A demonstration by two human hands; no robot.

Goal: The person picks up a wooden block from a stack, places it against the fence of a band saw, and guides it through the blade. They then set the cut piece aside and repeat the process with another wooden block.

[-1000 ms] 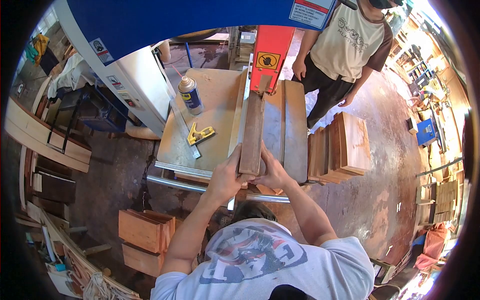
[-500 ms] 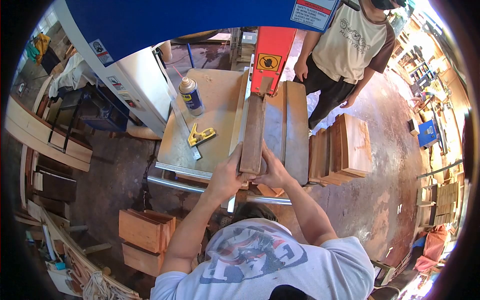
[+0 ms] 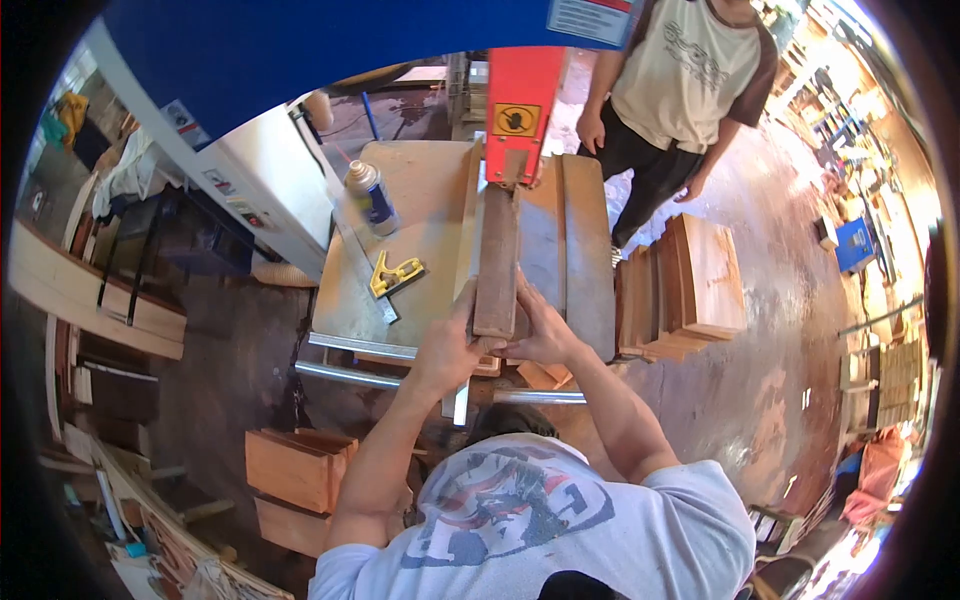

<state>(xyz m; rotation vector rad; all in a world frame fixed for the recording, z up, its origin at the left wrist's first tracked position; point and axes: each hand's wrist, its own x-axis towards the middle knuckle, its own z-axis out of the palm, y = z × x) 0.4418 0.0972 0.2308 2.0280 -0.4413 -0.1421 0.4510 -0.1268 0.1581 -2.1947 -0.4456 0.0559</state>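
Note:
A long dark wooden block (image 3: 496,265) lies on the saw table (image 3: 425,210), its far end under the red blade guard (image 3: 518,120). My left hand (image 3: 452,345) grips its near left side, thumb at the near end. On the right side my right hand (image 3: 540,325) holds the same block, fingers along it. A metal fence (image 3: 471,230) runs along the block's left side. Further left on the table are a yellow-handled square (image 3: 395,277) and a blue spray can (image 3: 374,200) standing upright.
A person (image 3: 690,90) stands beyond the table at the right. Wood blocks are stacked right of the table (image 3: 700,275) and on the floor at lower left (image 3: 295,470). A metal rail (image 3: 540,397) crosses the table's front. The blue machine housing (image 3: 340,50) hangs overhead.
The camera view has shifted slightly. The block sits a little farther under the red guard, with both my hands still on it.

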